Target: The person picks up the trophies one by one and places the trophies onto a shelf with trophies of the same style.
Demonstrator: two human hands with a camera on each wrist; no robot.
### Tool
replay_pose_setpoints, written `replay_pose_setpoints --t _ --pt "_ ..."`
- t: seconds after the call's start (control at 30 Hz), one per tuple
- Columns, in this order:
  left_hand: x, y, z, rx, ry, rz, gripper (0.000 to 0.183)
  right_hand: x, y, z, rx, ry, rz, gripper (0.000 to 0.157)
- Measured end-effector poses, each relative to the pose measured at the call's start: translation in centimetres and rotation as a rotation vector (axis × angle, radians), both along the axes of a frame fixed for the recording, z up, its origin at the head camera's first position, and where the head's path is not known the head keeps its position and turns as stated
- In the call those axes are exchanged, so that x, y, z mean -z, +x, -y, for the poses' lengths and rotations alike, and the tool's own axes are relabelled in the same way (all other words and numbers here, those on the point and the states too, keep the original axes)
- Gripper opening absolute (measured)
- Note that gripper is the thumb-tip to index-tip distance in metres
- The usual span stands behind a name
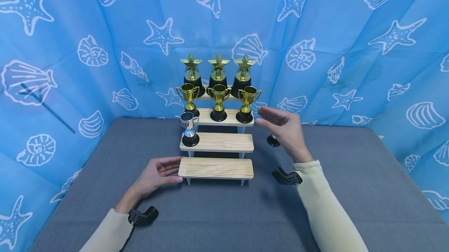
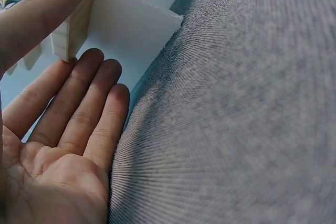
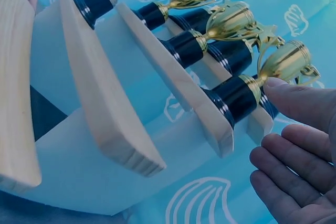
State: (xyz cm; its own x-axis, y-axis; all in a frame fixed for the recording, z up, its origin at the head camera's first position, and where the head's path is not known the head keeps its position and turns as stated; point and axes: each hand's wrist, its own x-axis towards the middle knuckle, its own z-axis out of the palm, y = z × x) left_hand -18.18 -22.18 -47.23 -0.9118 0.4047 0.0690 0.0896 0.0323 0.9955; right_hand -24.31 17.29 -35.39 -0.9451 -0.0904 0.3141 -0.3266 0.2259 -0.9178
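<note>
A four-tier wooden stand [image 1: 215, 169] faces me. My left hand [image 1: 158, 174] is at the left end of its lowest board, thumb in front. In the left wrist view its extended fingers [image 2: 79, 108] lie close beside the white support [image 2: 126, 24]. My right hand [image 1: 285, 127], fingers extended, is beside the third tier, its thumb near the rightmost gold cup trophy [image 1: 248, 98]. A silver cup trophy [image 1: 190, 125] occupies the left end of the second tier. Behind my right hand, a mostly hidden object shows a black base [image 1: 273, 141] on the table.
Two more gold cup trophies [image 1: 219, 96] share the third tier. Along the top tier are gold star trophies [image 1: 218, 64] on black bases. Grey cloth [image 1: 217, 213] covers the table, and a blue seashell-print curtain [image 1: 224, 25] hangs close behind the stand.
</note>
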Motion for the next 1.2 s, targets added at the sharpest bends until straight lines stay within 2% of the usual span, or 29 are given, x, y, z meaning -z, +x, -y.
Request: replay_pose_setpoints --t 0.3,0.83,0.97,1.2 --pt "0.2 0.0 -0.1 0.001 0.006 0.005 0.069 1.4 0.7 -1.0 0.028 -0.007 0.016 0.054" --pt "0.1 0.0 -0.1 0.009 0.001 0.008 0.068 1.7 0.7 -3.4 0.132 0.011 -0.005 0.056" --pt "0.0 -0.1 -0.1 0.005 0.001 0.004 0.068 1.6 0.5 -4.3 0.16 -0.035 -0.016 0.057" --pt "-0.2 0.0 0.0 -0.007 -0.014 0.009 0.069 1.6 0.2 -5.6 0.178 -0.188 -0.028 0.052"
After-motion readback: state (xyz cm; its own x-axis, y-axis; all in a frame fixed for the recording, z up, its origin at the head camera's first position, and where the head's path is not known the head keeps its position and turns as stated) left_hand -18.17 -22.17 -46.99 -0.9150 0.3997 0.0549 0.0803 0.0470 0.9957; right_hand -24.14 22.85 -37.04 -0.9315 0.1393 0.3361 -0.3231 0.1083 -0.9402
